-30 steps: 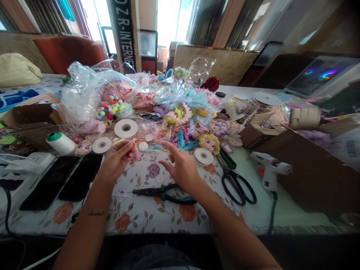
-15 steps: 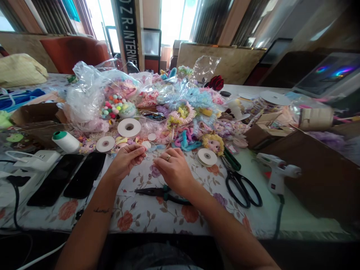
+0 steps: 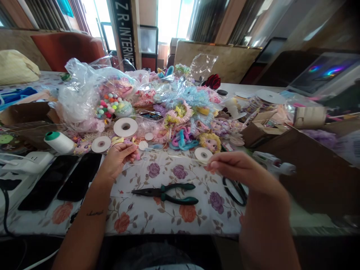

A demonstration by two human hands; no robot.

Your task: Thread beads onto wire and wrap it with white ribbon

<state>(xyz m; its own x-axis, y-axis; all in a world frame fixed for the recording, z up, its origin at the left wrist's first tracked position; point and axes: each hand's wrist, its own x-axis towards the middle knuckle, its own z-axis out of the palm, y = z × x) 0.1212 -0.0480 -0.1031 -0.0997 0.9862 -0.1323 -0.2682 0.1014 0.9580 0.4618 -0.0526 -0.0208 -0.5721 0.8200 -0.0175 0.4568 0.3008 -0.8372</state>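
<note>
My left hand [image 3: 118,159] rests on the flowered tablecloth [image 3: 157,213] with its fingers pinched on something small that I cannot make out. My right hand [image 3: 239,168] is raised to the right, fingers pinched together, and a thin pale thread [image 3: 174,156] seems to stretch from it toward my left hand. Green-handled pliers [image 3: 165,191] lie on the cloth between my arms. A small white ribbon spool [image 3: 203,154] sits just beyond my right hand.
A heap of pastel craft trims and plastic bags [image 3: 157,101] fills the table's middle. White spools [image 3: 125,127], a thread cone [image 3: 57,141], two dark phones [image 3: 64,180], a power strip [image 3: 28,163], black scissors [image 3: 234,189], a glue gun [image 3: 272,165] and cardboard boxes [image 3: 317,165] surround it.
My right hand has pulled away from my left hand, moving right and up with its fingers pinched. The left hand has stayed in place.
</note>
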